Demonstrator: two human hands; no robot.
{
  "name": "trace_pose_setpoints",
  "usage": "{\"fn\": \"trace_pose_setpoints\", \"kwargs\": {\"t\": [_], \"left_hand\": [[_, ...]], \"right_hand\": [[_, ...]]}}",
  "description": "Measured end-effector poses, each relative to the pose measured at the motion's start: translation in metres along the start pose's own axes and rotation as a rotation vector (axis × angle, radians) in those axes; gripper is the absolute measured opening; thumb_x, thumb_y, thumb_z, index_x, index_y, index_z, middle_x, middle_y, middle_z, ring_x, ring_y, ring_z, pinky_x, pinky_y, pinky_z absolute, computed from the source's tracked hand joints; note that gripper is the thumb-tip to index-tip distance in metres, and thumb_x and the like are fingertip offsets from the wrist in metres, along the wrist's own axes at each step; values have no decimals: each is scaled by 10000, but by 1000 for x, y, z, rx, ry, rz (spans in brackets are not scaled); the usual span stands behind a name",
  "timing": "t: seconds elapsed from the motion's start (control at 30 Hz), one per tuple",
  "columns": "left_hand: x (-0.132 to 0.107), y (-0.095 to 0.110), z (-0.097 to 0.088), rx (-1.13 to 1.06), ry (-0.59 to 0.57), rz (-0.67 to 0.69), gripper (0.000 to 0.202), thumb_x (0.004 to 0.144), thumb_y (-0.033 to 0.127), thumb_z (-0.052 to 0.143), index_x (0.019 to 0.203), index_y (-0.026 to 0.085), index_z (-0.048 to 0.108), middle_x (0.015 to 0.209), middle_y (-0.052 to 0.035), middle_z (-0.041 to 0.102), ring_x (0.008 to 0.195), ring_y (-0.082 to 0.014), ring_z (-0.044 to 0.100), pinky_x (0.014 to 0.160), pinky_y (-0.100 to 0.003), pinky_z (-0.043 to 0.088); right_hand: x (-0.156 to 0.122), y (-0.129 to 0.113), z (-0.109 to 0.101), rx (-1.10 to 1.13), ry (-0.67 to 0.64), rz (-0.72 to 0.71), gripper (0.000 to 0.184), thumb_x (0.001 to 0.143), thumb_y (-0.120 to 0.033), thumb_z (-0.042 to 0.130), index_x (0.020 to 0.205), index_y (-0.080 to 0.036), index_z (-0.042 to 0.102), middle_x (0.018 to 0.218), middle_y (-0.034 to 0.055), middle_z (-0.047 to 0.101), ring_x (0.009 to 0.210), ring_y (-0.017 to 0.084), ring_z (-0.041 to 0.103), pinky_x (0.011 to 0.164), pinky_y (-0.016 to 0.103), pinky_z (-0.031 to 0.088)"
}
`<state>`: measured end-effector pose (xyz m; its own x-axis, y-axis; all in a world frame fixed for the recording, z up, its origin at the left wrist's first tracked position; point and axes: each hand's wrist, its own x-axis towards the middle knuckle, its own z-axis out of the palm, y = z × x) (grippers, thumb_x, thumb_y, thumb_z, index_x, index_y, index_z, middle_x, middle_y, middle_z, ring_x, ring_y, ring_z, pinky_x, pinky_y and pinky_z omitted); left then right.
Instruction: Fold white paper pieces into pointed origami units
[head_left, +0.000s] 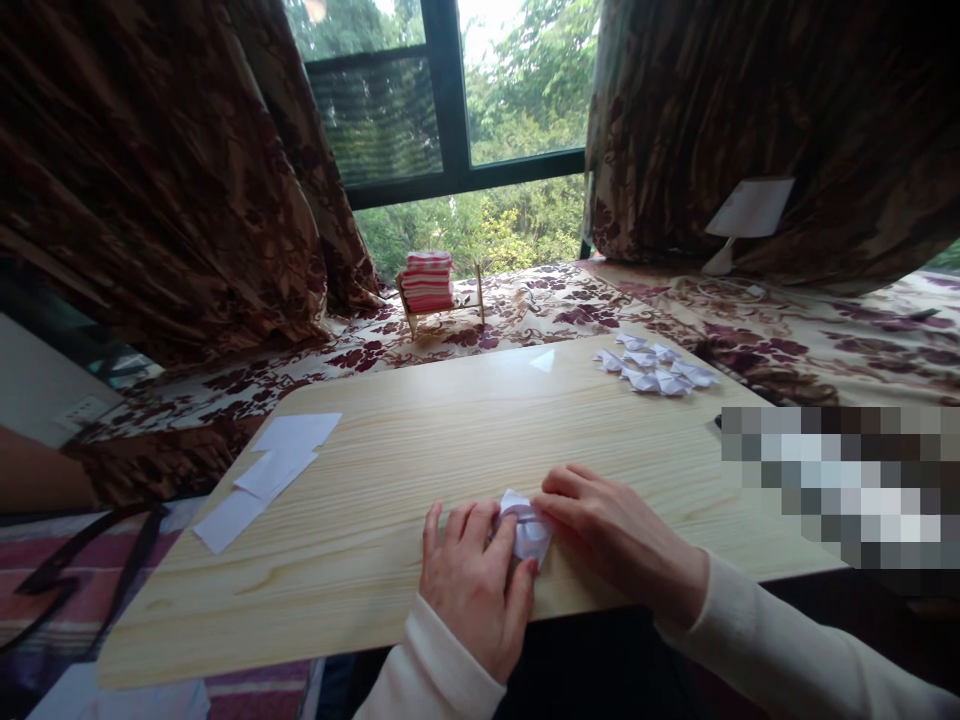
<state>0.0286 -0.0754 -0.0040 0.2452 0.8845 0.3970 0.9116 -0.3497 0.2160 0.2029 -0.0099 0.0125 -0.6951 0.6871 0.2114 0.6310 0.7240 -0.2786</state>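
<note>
A small piece of folded white paper [532, 541] lies on the wooden tabletop near its front edge, creased, with a pointed top. My left hand [471, 570] holds its left side, the index finger pressed on the paper and the thumb at its lower edge. From the right, my right hand [615, 530] pinches the paper's upper right edge; its curled fingers partly hide that side. Several folded paper pieces [654, 368] with pointed ends sit in a group at the table's far right corner. Flat white paper sheets [259, 475] overlap along the left side.
The light wooden table [375, 440] stands before a window ledge with a floral cover [525, 305]. On the ledge are a small rack with a striped cloth stack [429, 281] and a white lamp [750, 210]. A blurred patch [847, 485] covers the right side.
</note>
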Motion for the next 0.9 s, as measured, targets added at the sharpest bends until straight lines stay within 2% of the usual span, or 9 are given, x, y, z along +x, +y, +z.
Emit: {"fn": "trace_pose_setpoints", "kwargs": {"t": [0.13,0.37,0.53,0.8,0.9], "left_hand": [[-1,-2,1,28,13,34,321,825,282,472,1117,200,574,1121,-85,594,1032,-257,501,956,-500,308],[1,0,1,-53,22,-4,304,818,294,477,1084,199,590,1093,-99,585,1027,-270,493,962,-525,282],[4,1,3,-88,33,-29,272,816,273,466,1036,203,608,1031,-89,600,989,-259,512,948,-501,307],[-3,0,4,-88,123,-17,348,844,217,440,1183,177,506,1096,-77,627,1031,-230,521,1020,-487,212],[-5,4,6,-28,118,11,320,853,218,413,1139,200,557,1112,-72,626,1038,-239,517,1028,-515,179]], "right_hand": [[0,-1,-1,23,0,1,169,888,-163,460,870,-197,625,858,44,562,808,167,488,677,269,409],[0,-2,-1,23,7,1,168,877,-152,471,902,-208,627,858,44,560,805,167,489,667,261,412],[1,-3,-1,12,-4,-2,160,862,-139,494,902,-218,627,862,37,558,808,169,490,666,255,409],[1,-3,-1,53,-1,-4,184,884,-149,468,922,-216,636,854,42,559,799,162,488,668,258,412],[1,-2,-1,26,6,-16,186,879,-139,471,903,-213,640,857,45,558,802,158,488,667,253,414]]}}
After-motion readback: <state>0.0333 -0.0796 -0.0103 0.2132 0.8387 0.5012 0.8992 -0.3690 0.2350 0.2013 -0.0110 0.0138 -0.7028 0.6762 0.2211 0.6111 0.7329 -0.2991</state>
